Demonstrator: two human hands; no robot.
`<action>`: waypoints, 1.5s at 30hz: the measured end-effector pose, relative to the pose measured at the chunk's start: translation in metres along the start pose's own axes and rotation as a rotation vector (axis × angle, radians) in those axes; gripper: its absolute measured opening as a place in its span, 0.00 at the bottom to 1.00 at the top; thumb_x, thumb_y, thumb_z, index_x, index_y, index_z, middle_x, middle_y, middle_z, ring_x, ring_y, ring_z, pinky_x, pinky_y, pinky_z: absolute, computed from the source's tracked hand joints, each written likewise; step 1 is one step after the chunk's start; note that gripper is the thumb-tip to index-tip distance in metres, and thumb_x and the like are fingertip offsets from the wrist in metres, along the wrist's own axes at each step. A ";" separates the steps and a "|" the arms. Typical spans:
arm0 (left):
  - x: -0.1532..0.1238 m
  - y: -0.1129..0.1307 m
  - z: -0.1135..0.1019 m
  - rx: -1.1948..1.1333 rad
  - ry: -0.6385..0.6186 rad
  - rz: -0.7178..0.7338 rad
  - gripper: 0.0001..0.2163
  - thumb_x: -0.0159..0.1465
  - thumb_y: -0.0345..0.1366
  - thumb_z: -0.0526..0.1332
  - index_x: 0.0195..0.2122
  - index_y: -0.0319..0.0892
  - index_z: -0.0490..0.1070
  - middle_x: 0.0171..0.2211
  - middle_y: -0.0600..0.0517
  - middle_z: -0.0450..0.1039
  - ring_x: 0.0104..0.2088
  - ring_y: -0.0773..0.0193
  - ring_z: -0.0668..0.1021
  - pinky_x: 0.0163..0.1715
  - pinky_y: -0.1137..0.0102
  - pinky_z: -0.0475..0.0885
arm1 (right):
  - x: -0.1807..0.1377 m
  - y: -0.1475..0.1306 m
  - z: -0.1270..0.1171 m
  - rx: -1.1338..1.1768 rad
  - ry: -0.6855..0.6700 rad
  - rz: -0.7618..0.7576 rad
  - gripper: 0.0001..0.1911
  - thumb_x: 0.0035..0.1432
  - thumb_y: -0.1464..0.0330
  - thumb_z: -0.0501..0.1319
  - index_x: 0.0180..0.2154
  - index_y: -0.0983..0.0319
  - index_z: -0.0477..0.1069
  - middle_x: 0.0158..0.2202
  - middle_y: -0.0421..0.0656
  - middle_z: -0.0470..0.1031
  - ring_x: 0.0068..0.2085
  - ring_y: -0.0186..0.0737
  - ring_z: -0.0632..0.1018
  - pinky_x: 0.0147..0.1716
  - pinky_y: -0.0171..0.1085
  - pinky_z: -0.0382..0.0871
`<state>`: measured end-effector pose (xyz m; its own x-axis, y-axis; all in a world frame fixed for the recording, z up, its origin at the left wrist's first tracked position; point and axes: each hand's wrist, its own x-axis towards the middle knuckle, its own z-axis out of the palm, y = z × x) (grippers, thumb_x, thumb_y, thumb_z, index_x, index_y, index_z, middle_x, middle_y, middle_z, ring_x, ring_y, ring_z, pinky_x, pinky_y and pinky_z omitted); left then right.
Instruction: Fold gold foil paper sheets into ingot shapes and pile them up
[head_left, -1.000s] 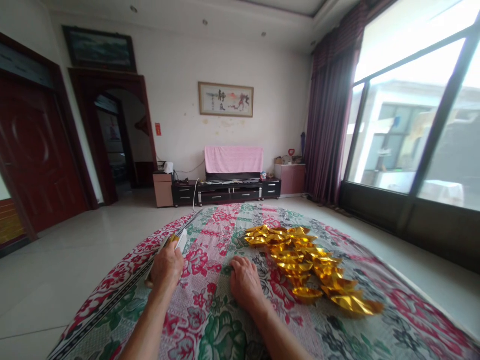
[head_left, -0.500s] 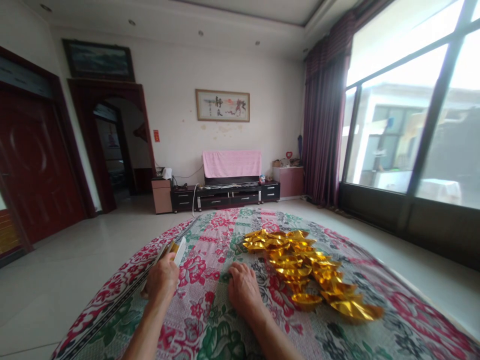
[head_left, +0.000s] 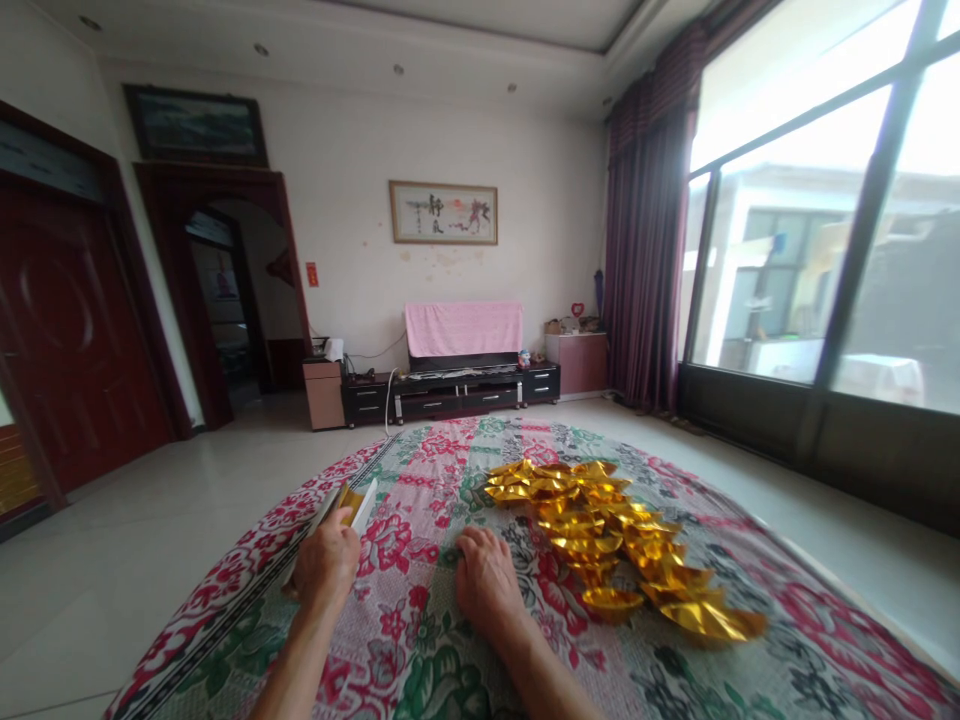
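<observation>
My left hand (head_left: 327,556) is closed on the edge of a stack of gold foil and white paper sheets (head_left: 365,508), held on the left side of the table. The thumb lies over the gold face, and the hand hides the lower part of the stack. My right hand (head_left: 489,582) rests palm down on the flowered tablecloth (head_left: 442,680), fingers together and slightly bent, with nothing visible in it. To its right spreads a heap of folded gold paper ingots (head_left: 589,530), apart from the fingers.
The round table's edge curves away on both sides. Past it, a low black TV cabinet (head_left: 450,398) stands by the far wall, with a pink cloth (head_left: 465,330) over the screen. Purple curtains (head_left: 649,260) hang beside large windows on the right; a red door (head_left: 75,330) is at left.
The sheets in my left hand have tilted and parted a little, so more gold and white shows at the top. My right hand and the ingots have stayed put.
</observation>
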<state>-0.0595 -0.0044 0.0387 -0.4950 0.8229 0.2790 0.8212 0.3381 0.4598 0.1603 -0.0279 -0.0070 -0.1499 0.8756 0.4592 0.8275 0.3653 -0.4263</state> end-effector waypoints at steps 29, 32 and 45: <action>-0.058 0.052 0.046 -0.188 -0.236 0.804 0.11 0.58 0.26 0.51 0.33 0.42 0.72 0.32 0.50 0.71 0.37 0.65 0.73 0.39 0.72 0.65 | 0.007 0.010 -0.001 0.075 0.169 -0.027 0.29 0.44 0.82 0.49 0.49 0.63 0.65 0.55 0.48 0.63 0.57 0.42 0.60 0.55 0.41 0.54; -0.060 0.055 0.045 -0.161 -0.240 0.793 0.11 0.59 0.28 0.51 0.33 0.43 0.73 0.30 0.50 0.71 0.34 0.64 0.74 0.34 0.73 0.65 | 0.004 0.004 -0.004 0.047 0.065 -0.069 0.20 0.47 0.78 0.51 0.42 0.59 0.70 0.47 0.45 0.69 0.53 0.42 0.63 0.51 0.41 0.56; -0.037 0.044 0.023 -0.317 -0.263 0.624 0.15 0.59 0.29 0.50 0.40 0.43 0.74 0.39 0.50 0.76 0.40 0.64 0.75 0.44 0.73 0.66 | 0.007 0.010 -0.001 0.155 0.052 -0.075 0.12 0.43 0.79 0.51 0.28 0.62 0.70 0.30 0.43 0.71 0.37 0.37 0.71 0.37 0.31 0.61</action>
<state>0.0015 -0.0099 0.0295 0.1531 0.9142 0.3752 0.7862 -0.3427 0.5142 0.1680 -0.0187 -0.0070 -0.1764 0.8281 0.5321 0.7213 0.4766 -0.5025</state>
